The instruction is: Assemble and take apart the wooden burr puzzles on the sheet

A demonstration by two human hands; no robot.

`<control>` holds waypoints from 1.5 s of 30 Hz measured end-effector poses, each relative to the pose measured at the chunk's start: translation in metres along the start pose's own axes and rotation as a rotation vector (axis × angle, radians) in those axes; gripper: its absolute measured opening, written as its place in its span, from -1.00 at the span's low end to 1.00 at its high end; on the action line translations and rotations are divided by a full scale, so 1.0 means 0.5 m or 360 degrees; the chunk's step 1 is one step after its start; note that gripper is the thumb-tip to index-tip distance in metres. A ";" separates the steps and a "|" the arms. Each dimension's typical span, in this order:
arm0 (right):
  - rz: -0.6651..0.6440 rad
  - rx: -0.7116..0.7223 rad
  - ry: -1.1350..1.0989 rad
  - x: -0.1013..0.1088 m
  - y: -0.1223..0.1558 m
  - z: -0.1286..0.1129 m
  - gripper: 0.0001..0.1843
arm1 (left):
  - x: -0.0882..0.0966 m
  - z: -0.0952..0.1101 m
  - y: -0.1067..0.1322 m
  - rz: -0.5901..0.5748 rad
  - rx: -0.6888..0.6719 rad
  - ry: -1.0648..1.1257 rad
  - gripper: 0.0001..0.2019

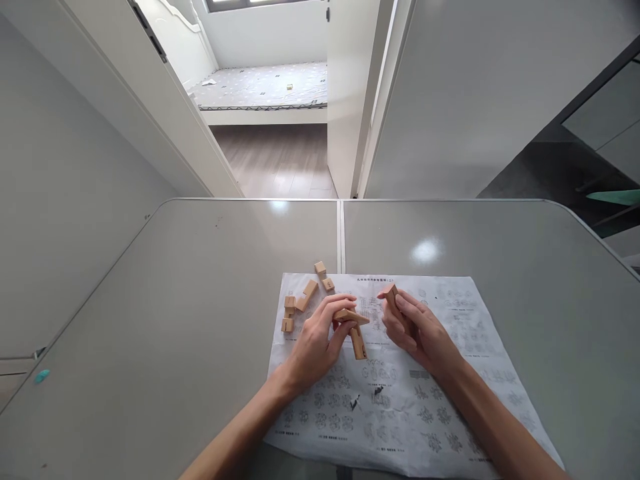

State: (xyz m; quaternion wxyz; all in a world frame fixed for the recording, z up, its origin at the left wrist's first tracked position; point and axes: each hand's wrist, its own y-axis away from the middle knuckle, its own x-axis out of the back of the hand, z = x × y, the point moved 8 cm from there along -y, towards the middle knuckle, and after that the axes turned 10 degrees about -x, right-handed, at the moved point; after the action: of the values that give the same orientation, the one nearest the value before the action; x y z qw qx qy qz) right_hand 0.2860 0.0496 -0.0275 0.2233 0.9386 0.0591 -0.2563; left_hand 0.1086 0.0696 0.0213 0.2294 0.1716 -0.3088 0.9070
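Note:
My left hand [320, 340] is closed on two joined wooden puzzle pieces [354, 328], one lying across the top, the other hanging down from it. My right hand [415, 328] is closed on a single wooden piece [391, 295], held a short way to the right of the joined ones and apart from them. Both hands hover over a printed instruction sheet [450, 400] spread on the grey table [175, 320]. Several loose wooden pieces [303, 301] lie on the sheet's upper left corner, just beyond my left hand.
The table has a seam [341, 233] down its middle and a rounded far edge. A small teal object [42, 376] lies near the left edge. Beyond the table, a doorway opens onto a wooden floor and a bed [265, 87].

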 end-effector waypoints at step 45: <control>-0.0578 0.0011 0.0371 -0.058 0.016 0.038 -0.49 | -0.031 0.034 0.002 -0.0370 -0.0258 -0.0152 -0.81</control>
State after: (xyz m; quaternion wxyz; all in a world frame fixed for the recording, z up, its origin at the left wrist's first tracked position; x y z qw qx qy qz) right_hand 0.2543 0.0340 -0.0242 0.1620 0.9365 0.2518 -0.1823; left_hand 0.1237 0.0531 0.0268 0.3310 0.2299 -0.3696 0.8372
